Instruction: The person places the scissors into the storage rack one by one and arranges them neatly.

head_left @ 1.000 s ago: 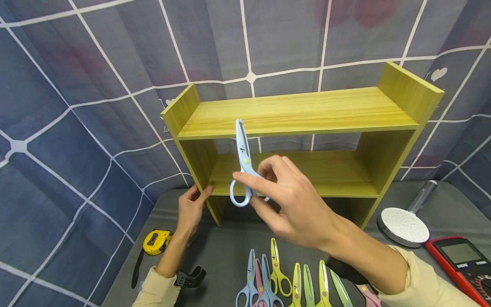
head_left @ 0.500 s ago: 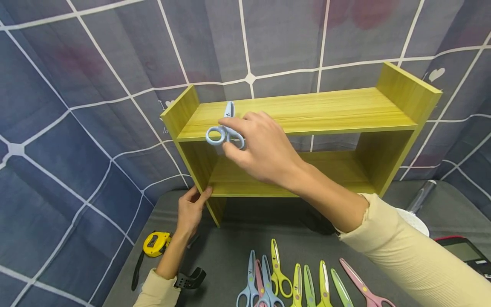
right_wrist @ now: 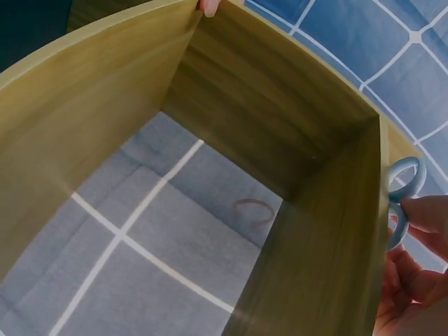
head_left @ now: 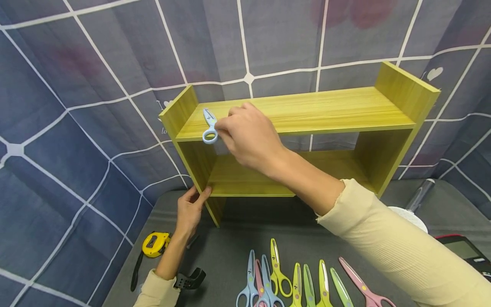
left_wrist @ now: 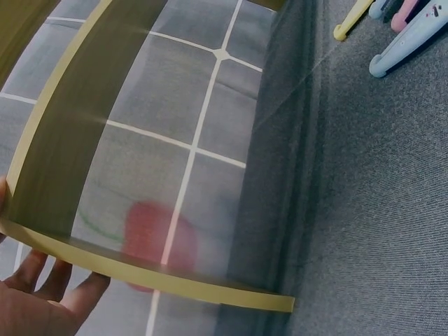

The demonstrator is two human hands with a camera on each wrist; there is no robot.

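A yellow-green wooden shelf [head_left: 303,106] stands at the back of the cloth-covered table. My right hand [head_left: 251,136] pinches light-blue scissors [head_left: 211,122] by the handles over the left end of the top board. Their blades point up and away, and one handle loop is behind my fingers. In the right wrist view, the handle loops of these scissors [right_wrist: 421,173] are right at the board's edge. Lower down, my left hand [head_left: 189,215] grips the shelf's left side panel, thumb at the middle board. The left wrist view has its fingers [left_wrist: 85,290] against the outer face of that panel.
Several blue, yellow, green and pink scissors [head_left: 279,269] lie in front of the shelf. A yellow tape measure [head_left: 156,244] is at the left. At the right are a shower head [head_left: 409,216] and a red-edged multimeter [head_left: 462,252], both partly behind the right sleeve [head_left: 387,230]. A patterned curtain [head_left: 284,38] hangs behind.
My right hand has carried the blue scissors up and left, from in front of the shelf to over the top board's left end. My left hand has stayed on the side panel.
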